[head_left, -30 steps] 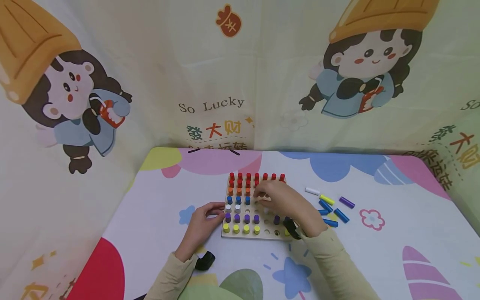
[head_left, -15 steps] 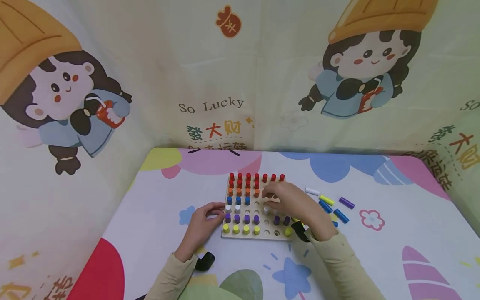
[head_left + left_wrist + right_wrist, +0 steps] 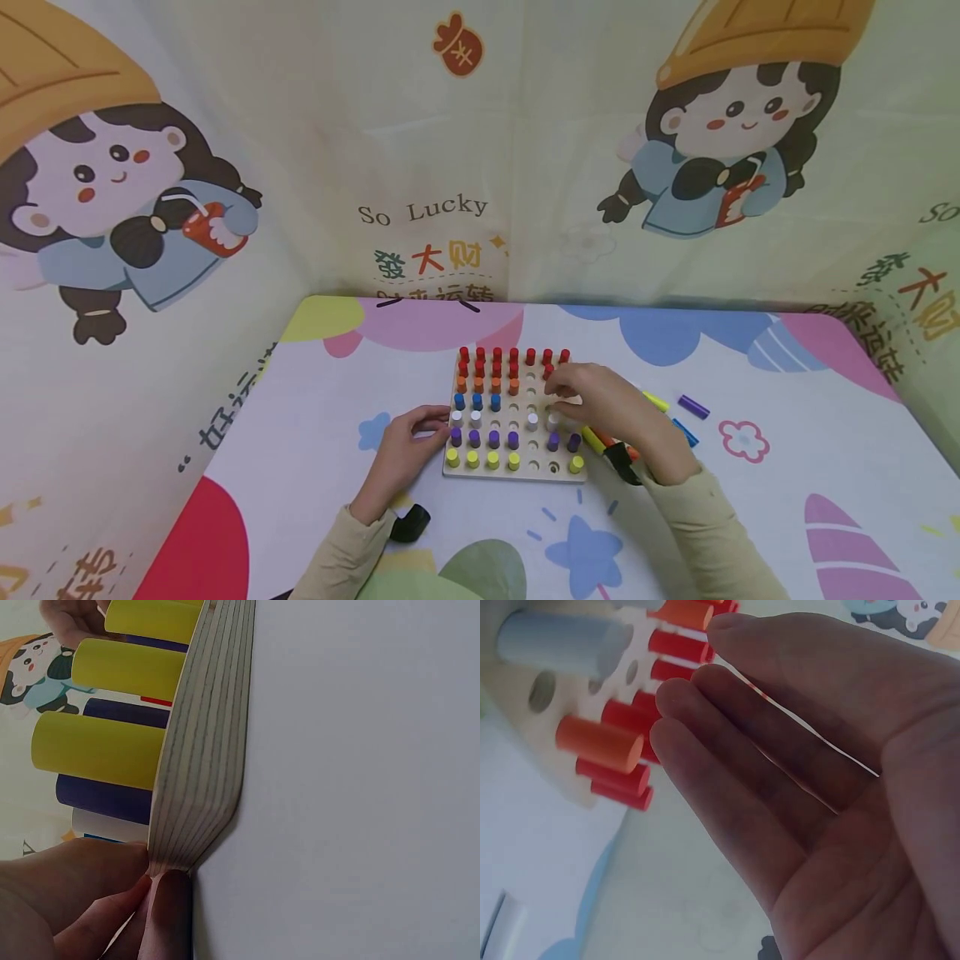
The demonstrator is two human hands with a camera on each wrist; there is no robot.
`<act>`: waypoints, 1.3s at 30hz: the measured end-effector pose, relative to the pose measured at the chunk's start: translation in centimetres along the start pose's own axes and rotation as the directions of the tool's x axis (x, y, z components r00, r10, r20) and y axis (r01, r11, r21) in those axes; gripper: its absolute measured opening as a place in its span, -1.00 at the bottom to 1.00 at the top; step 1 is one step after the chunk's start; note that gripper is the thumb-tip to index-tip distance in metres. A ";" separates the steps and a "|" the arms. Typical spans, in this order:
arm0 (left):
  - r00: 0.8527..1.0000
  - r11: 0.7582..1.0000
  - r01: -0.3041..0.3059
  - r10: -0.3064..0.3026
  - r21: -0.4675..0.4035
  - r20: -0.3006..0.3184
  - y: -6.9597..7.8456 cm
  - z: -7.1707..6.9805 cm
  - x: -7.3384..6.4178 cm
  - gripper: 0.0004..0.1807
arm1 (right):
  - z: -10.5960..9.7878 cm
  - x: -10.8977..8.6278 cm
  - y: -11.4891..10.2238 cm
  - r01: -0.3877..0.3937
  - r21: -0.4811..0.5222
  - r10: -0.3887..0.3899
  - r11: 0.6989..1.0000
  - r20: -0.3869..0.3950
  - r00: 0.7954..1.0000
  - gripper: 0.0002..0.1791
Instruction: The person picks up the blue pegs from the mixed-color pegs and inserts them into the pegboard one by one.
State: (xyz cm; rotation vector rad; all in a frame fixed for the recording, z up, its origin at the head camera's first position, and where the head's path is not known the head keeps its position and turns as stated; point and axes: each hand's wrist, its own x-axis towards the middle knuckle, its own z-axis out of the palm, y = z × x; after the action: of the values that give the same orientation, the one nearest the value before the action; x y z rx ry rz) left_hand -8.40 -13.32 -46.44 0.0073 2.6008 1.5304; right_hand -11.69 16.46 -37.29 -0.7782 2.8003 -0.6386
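A wooden pegboard (image 3: 480, 472) holds rows of red pegs (image 3: 497, 356), orange pegs (image 3: 478, 386), blue pegs (image 3: 477, 402), white pegs (image 3: 476, 420), purple pegs (image 3: 493, 438) and yellow pegs (image 3: 492, 459). Several of its holes are bare. At the left edge, my left hand (image 3: 405, 446) grips the board; the left wrist view shows the thumb and fingers pinching its side (image 3: 206, 742). Above the right part of the board hovers my right hand (image 3: 611, 404). Its fingers are nearly straight, thumb apart, with nothing between them in the right wrist view. An orange peg (image 3: 600, 742) stands near its fingertips.
Loose pegs lie right of the board, including a purple peg (image 3: 693, 407), a blue peg (image 3: 685, 432) and a yellow peg (image 3: 594, 442); my right arm hides some. A printed cloth (image 3: 300, 500) covers the table, and a curtain (image 3: 570, 167) hangs behind.
My right hand has moved right across the board, uncovering the fourth orange peg and several white and purple ones. It now covers more loose pegs. My left hand has stayed put.
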 end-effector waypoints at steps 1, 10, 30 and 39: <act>1.000 1.000 0.001 -0.001 0.002 0.000 0.0 0.0 0.0 -0.66 | -0.1 -0.1 0.2 -0.001 0.006 0.001 1.000 -0.002 1.000 -0.77; 1.000 1.000 -0.003 0.003 0.004 -0.003 0.1 0.0 0.0 -0.67 | -0.2 -1.0 1.5 -0.017 0.041 0.018 0.999 -0.025 1.000 -0.80; 1.000 1.000 -0.010 0.010 0.004 -0.002 0.3 0.0 -0.2 -0.67 | 0.0 -3.2 4.7 -0.042 -0.012 0.042 0.999 -0.001 0.999 -0.78; 1.000 1.000 -0.004 0.004 0.005 -0.005 0.2 0.0 -0.2 -0.67 | 0.0 -4.4 6.1 -0.033 -0.029 0.033 0.999 -0.007 0.999 -0.79</act>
State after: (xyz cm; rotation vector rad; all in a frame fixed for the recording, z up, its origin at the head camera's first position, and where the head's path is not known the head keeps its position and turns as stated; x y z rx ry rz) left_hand -8.26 -13.18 -46.25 0.0097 2.6101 1.5273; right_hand -10.70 23.47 -39.81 -0.7350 2.8285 -0.5970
